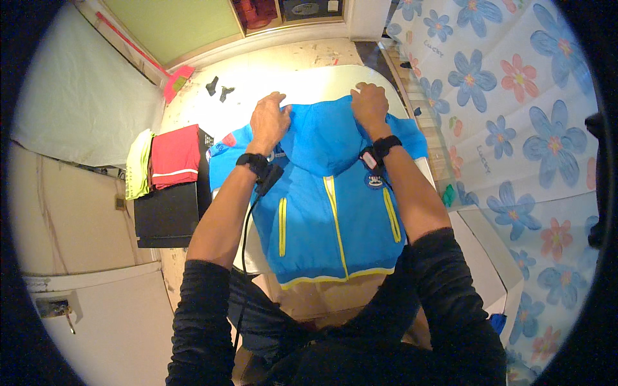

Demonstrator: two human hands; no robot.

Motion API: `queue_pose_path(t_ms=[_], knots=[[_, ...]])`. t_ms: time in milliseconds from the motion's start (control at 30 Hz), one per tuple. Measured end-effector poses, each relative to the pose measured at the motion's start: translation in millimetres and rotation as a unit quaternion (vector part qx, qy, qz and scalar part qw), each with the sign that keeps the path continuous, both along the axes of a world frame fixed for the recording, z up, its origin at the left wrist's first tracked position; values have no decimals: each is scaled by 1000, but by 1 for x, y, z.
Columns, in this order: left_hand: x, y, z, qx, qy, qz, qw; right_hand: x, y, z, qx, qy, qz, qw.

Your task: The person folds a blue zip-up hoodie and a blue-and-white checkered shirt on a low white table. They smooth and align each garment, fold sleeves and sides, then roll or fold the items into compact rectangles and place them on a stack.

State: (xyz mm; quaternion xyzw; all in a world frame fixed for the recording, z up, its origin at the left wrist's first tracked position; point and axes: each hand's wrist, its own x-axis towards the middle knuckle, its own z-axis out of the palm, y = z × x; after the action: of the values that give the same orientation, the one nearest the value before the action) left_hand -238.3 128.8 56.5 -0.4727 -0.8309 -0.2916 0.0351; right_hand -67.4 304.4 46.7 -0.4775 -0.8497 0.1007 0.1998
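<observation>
A blue zip-up hooded jacket (309, 222) lies spread front side up on a pale table (328, 79), its hood (321, 137) pointing away from me. Yellow trim runs along the zip, both pockets and the hem. My left hand (269, 120) is at the hood's far left corner, thumb by the cloth edge and fingers beyond it. At the far right corner, my right hand (372, 107) has its fingers bent and touches the hood. Whether either hand pinches the cloth is hidden. Both sleeves stick out sideways beneath my forearms.
Left of the table, folded red (175, 157) and yellow-green (139, 164) garments lie on a black box (166, 217). Dark socks (212, 86) and a red broom (177, 83) are on the floor beyond. A flowered curtain (512, 130) hangs at right. Cables trail from my wrist straps.
</observation>
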Motion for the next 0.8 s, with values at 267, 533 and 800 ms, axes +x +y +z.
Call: queue_pose_path(t_ms=[267,533,800], knots=[[81,-53,-22,-94,98,-157,978,32,-119,-10,51,-25,201,978],[93,-66,-57,-171,132,-133,967,60,-120,-56,134,1,234,963],[95,-69,-49,-209,66,-125,968,37,-109,-17,76,-81,208,972]])
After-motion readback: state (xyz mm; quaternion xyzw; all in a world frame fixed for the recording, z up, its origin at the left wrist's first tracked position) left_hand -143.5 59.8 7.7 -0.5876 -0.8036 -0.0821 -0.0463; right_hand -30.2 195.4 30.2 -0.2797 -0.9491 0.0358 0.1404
